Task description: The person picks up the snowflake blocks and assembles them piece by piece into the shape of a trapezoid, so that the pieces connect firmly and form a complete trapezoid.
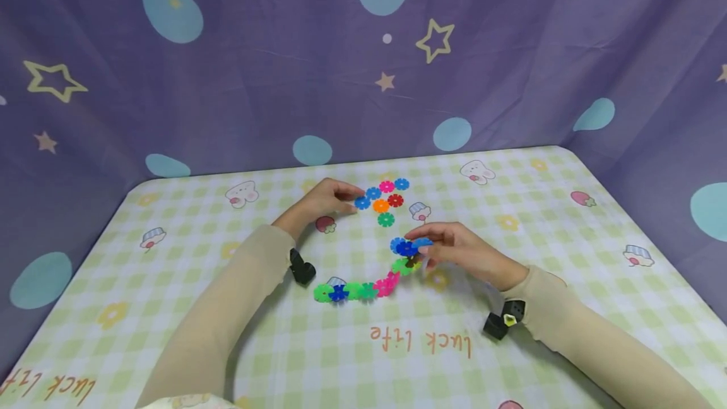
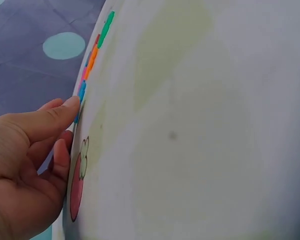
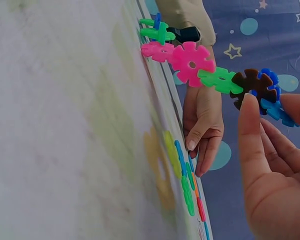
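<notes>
The right hand (image 1: 462, 251) pinches the blue end of a linked snowflake-disc chain (image 1: 369, 283) curving over the checked counter (image 1: 568, 257). The left hand (image 1: 324, 201), fingers relaxed, touches a blue loose disc (image 1: 361, 202). Purple starry curtain (image 1: 255, 62) behind.

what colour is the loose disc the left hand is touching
Light blue disc, at the left hand's fingertips; the head view shows it best.

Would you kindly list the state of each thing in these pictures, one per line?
left hand: fingers relaxed, fingertips touching a loose blue disc.
loose blue disc: flat on the tablecloth, at the edge of the loose discs.
loose discs: lying flat, unjoined, in a small cluster.
right hand: pinching the blue end of the chain.
chain: discs interlocked in a curved row, its blue end lifted.
tablecloth: spread flat.
</notes>
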The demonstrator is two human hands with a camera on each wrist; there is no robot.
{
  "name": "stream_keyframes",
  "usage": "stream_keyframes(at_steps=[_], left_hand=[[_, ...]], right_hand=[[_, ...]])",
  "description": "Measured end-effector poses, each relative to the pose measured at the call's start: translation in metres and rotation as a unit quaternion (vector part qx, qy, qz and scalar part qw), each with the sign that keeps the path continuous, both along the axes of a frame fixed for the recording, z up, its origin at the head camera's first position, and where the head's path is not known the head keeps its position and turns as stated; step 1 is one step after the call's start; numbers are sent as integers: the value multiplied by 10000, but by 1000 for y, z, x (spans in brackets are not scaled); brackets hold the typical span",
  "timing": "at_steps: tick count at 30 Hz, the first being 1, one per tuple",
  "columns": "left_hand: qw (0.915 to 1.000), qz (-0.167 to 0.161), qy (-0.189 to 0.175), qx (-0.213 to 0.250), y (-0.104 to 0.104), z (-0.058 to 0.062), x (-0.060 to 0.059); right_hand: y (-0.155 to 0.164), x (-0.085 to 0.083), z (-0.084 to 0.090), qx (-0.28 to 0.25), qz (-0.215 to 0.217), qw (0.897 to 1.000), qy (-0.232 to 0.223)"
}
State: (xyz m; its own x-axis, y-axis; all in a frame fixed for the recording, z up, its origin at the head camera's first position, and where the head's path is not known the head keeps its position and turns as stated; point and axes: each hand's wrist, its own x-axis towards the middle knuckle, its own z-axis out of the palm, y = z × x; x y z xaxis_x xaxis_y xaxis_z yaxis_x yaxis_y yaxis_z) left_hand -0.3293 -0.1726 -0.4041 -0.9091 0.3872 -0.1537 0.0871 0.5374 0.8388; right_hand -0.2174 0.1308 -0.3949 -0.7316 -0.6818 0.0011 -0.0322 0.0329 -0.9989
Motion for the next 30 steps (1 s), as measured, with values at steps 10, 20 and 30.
stream_keyframes(at_steps=[10,20,30], left_hand=[[9992,-316,183,-145,-3,-6,-4],[9950,-942,316,133,-3,-8,-1],[9905,-1309,392,131,-4,-11,-4]], right_hand=[[-2,1,-1,-87,142,9995,-265],[-7,2,-5,209,-67,9994,264],[-7,5,-3,276,-87,9990,335]])
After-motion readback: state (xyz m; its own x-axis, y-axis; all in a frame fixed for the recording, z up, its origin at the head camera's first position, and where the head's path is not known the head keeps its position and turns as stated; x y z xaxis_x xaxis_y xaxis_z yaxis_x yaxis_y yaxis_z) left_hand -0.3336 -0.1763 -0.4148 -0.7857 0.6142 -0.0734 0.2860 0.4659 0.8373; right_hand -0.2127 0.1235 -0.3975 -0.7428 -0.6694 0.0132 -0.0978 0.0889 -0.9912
